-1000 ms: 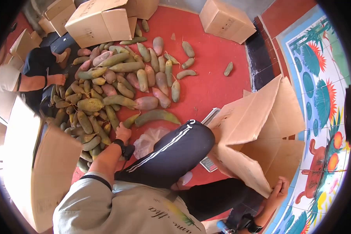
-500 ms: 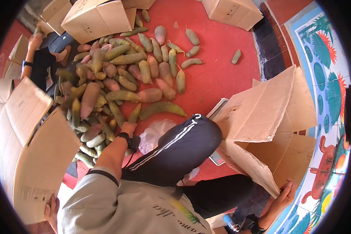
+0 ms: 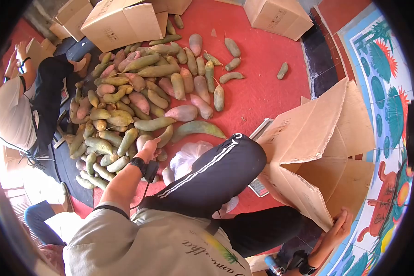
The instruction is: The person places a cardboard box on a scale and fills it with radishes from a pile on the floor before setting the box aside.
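My left hand (image 3: 148,150) is at the near right edge of a heap of green and pinkish gourds (image 3: 119,118). Its fingers close on the lower end of a green gourd (image 3: 166,136), and the palm is hidden. A long curved green gourd (image 3: 198,129) lies just beyond it. At the lower right, my right hand (image 3: 338,226) grips the lower edge of an open cardboard box (image 3: 303,124), which stands beside my knee with its flaps spread.
A co-worker (image 3: 14,110) sits at the left, both hands raised near a box. Another person's leg (image 3: 41,224) shows at the lower left. More boxes (image 3: 124,27) stand at the back. A plastic bag (image 3: 188,158) lies by my knee, and a tiled wall (image 3: 377,115) rises at the right.
The large box at the left and the hand holding it are gone from view, uncovering the co-worker. The co-worker's visible arm has drawn back from the heap. My left hand has shifted slightly against its gourd.
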Demonstrator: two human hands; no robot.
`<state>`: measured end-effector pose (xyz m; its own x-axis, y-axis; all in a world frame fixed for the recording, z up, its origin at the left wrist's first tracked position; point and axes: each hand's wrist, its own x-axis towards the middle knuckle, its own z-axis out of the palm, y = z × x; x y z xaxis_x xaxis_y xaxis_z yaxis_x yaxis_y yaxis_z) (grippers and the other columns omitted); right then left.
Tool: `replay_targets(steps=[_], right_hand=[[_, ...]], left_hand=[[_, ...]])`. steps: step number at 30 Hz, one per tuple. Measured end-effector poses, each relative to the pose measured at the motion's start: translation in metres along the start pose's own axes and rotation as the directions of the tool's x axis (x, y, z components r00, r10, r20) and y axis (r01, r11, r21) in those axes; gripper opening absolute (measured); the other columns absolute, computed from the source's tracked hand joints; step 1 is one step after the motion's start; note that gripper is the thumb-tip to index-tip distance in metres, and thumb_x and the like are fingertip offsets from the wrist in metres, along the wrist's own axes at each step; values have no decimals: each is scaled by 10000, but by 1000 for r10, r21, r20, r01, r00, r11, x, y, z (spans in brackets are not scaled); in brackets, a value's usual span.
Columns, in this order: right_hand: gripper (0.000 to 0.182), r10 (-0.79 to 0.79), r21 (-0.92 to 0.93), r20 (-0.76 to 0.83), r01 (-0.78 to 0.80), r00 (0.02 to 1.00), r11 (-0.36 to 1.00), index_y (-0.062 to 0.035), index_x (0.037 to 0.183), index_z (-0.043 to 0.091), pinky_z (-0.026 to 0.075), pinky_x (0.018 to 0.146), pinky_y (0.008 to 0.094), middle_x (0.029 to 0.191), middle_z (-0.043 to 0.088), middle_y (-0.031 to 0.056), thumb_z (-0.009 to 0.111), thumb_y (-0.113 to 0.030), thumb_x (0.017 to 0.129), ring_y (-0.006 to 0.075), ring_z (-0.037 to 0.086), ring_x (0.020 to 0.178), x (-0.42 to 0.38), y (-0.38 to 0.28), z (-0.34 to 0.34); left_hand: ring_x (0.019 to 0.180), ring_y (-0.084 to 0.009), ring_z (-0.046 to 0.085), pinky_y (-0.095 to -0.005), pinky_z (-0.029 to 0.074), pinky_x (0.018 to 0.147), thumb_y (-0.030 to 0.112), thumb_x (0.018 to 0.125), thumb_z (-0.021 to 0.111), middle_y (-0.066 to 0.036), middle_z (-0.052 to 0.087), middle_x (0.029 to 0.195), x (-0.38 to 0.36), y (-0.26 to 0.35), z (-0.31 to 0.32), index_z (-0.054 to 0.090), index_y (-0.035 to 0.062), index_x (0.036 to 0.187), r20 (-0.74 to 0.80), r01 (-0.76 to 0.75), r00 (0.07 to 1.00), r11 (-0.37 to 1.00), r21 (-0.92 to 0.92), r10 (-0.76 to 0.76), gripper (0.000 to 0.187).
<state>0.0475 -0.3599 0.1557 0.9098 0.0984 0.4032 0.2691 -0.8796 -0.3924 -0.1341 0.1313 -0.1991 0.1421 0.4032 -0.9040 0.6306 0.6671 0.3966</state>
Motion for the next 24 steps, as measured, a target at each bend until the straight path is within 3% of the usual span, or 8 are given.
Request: replay_targets(steps=[6, 11, 13, 16, 18, 20, 23, 24], right_hand=[[203, -11, 44, -14, 12, 1000, 999, 13, 910, 566, 321, 491, 215, 640, 441, 22, 422, -130, 912, 80, 411, 554, -4, -1, 1], [173, -49, -9, -42, 49, 998, 999, 23, 931, 556, 353, 529, 234, 712, 492, 55, 431, -91, 900, 112, 448, 605, -6, -8, -1], [157, -293, -148, -100, 277, 951, 949, 33, 946, 550, 390, 597, 261, 808, 531, 100, 437, -57, 883, 172, 498, 700, -7, -20, -1], [161, -316, -201, -86, 294, 945, 934, 40, 960, 543, 415, 671, 304, 890, 543, 146, 450, -45, 861, 224, 526, 790, -19, -47, -7], [193, -390, -193, -97, 368, 916, 910, 41, 981, 542, 418, 687, 317, 906, 541, 151, 459, -83, 859, 231, 532, 792, -26, -59, -5], [231, -461, -188, -108, 438, 881, 879, 43, 1001, 541, 422, 704, 329, 921, 538, 156, 469, -121, 856, 237, 538, 794, -33, -74, -2], [547, -225, 282, 68, 197, 972, 939, 44, 1175, 470, 419, 704, 314, 962, 533, 147, 475, -377, 825, 214, 534, 799, -42, -105, 5], [586, -204, 427, 121, 135, 971, 894, 41, 1228, 425, 412, 708, 299, 965, 535, 141, 483, -356, 801, 194, 534, 822, -45, -112, 8]], left_hand=[[674, -154, 500, -328, 384, 669, 405, 818, 552, -21, 533, 815, -26, 9, -11, 536, 97, 1021, -6, -90, 996, 991, 97, 91, 369], [651, -134, 516, -265, 416, 619, 368, 847, 526, -53, 547, 832, -88, 35, -3, 513, 33, 1050, 260, -369, 886, 923, -105, 384, 392], [648, -135, 532, -258, 417, 599, 360, 850, 518, -57, 557, 835, -130, 50, 9, 515, 14, 1049, 329, -434, 821, 884, -173, 467, 400], [770, -142, 536, -274, 444, 723, 390, 840, 559, -75, 550, 900, -166, 62, 21, 414, -8, 1201, 616, -515, 597, 834, -198, 514, 556], [797, -141, 528, -279, 436, 746, 395, 826, 574, -69, 554, 927, -200, 64, 41, 435, -16, 1190, 660, -569, 443, 759, -316, 607, 567], [812, -143, 526, -274, 426, 757, 401, 810, 591, -61, 555, 950, -230, 69, 51, 462, -15, 1182, 838, -534, 254, 792, -295, 483, 573], [825, -133, 514, -267, 420, 753, 358, 827, 587, -51, 546, 992, -261, 65, 71, 422, -20, 1246, 945, -518, 9, 810, -275, 326, 587], [825, -130, 509, -265, 418, 755, 338, 837, 582, -45, 539, 1008, -269, 63, 76, 408, -15, 1258, 961, -529, -59, 808, -260, 271, 576]])
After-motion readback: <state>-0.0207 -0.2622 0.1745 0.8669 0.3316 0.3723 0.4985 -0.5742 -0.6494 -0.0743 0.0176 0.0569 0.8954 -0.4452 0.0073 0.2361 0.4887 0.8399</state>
